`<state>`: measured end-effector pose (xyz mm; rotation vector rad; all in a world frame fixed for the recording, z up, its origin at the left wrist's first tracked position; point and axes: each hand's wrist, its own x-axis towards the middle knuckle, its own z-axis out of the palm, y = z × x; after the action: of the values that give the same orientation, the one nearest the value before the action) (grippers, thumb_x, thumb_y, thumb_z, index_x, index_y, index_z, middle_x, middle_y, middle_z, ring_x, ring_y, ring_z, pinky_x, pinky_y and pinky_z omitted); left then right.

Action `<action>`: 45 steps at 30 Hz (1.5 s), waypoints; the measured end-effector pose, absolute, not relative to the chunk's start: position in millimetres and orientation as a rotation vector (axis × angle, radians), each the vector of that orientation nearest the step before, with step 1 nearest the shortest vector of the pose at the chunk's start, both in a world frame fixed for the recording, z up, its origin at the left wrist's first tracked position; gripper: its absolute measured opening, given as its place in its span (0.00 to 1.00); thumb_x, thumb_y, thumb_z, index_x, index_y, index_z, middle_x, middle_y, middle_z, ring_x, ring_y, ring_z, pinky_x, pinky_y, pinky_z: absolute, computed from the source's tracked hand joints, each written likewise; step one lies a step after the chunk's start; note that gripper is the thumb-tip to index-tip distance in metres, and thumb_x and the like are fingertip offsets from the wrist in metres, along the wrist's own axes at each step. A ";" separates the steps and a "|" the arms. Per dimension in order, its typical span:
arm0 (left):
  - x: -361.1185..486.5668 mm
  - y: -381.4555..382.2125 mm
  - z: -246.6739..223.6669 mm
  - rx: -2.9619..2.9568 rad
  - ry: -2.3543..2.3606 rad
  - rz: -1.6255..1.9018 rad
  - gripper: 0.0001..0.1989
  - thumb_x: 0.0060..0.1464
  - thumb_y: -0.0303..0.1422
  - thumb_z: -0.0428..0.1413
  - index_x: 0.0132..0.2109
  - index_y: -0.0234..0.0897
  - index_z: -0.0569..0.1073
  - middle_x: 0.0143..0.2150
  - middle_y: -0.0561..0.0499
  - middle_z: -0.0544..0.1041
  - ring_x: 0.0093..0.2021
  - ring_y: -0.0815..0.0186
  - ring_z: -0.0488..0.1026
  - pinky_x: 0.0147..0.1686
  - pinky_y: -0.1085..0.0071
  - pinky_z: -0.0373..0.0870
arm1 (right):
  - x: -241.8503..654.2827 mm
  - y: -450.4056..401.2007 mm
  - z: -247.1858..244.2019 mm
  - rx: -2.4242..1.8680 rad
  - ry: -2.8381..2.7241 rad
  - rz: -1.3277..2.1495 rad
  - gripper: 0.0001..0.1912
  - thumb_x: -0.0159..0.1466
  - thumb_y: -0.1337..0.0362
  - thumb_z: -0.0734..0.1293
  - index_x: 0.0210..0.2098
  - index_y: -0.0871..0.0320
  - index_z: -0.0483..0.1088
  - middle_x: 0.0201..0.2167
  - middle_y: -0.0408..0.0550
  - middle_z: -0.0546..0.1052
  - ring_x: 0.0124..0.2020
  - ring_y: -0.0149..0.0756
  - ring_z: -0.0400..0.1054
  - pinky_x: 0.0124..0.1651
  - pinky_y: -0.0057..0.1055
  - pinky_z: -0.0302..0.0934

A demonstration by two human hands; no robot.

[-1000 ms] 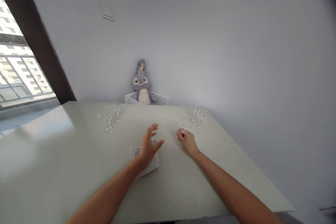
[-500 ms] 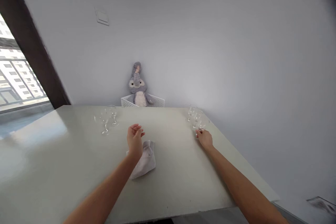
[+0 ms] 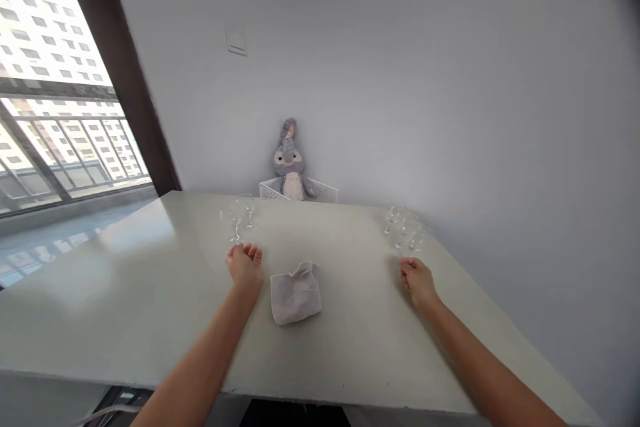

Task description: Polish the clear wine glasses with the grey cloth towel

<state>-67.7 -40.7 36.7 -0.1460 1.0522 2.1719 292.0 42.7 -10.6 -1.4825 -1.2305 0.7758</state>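
My left hand (image 3: 245, 265) is just in front of the clear stemmed glasses (image 3: 236, 230) at the table's left back. Its fingers are slightly apart and bent, and nothing shows in them. On the other side, my right hand (image 3: 418, 280) has its fingers curled in, with no object visible in them. It rests short of a cluster of several similar stemmed glasses (image 3: 403, 230), which overlap and are hard to separate. Between my arms, a folded pale grey cloth (image 3: 296, 297) lies on the table, touched by neither hand.
The pale table (image 3: 350, 347) runs back to the grey wall. Behind its far edge, a grey plush toy (image 3: 293, 163) sits in a white perforated basket (image 3: 325, 193). A window with a railing (image 3: 90, 133) is at the left.
My right hand has let go of a glass and drawn back from the right cluster. My left hand has moved left, from above the cloth towards the left glasses. The view has turned left.
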 end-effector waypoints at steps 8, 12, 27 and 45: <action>-119.6 -5.7 40.1 -0.231 0.815 1.968 0.32 0.52 0.52 0.41 0.58 0.42 0.42 0.46 0.37 0.64 0.41 0.58 0.72 0.28 0.67 0.72 | 158.6 -51.6 30.6 -0.560 -2.553 0.564 0.13 0.58 0.61 0.62 0.43 0.55 0.68 0.38 0.47 0.71 0.38 0.34 0.64 0.41 0.30 0.59; -133.4 6.1 30.0 -0.167 0.659 1.995 0.28 0.52 0.53 0.39 0.56 0.51 0.42 0.50 0.38 0.63 0.44 0.57 0.71 0.28 0.64 0.73 | 120.0 -62.5 18.2 -0.548 -2.834 0.256 0.34 0.50 0.50 0.68 0.51 0.60 0.62 0.42 0.55 0.69 0.41 0.43 0.63 0.40 0.36 0.61; -139.2 14.5 13.9 0.038 0.499 2.064 0.16 0.53 0.45 0.48 0.31 0.36 0.60 0.43 0.41 0.69 0.44 0.64 0.72 0.35 0.70 0.73 | 125.1 4.3 -6.1 -0.768 -1.401 1.752 0.10 0.56 0.58 0.64 0.30 0.59 0.68 0.21 0.42 0.70 0.21 0.29 0.62 0.24 0.27 0.56; -16.2 -5.3 11.5 0.864 0.663 1.600 0.24 0.42 0.31 0.61 0.47 0.42 0.64 0.45 0.51 0.69 0.40 0.68 0.69 0.37 0.73 0.64 | 137.6 -4.6 25.5 -0.661 -1.714 1.317 0.18 0.63 0.52 0.54 0.41 0.58 0.66 0.23 0.43 0.70 0.22 0.30 0.64 0.28 0.29 0.62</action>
<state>-16.2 -5.3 11.5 0.8637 0.6626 1.6005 137.6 -4.6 25.5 -0.6605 -1.7136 1.3170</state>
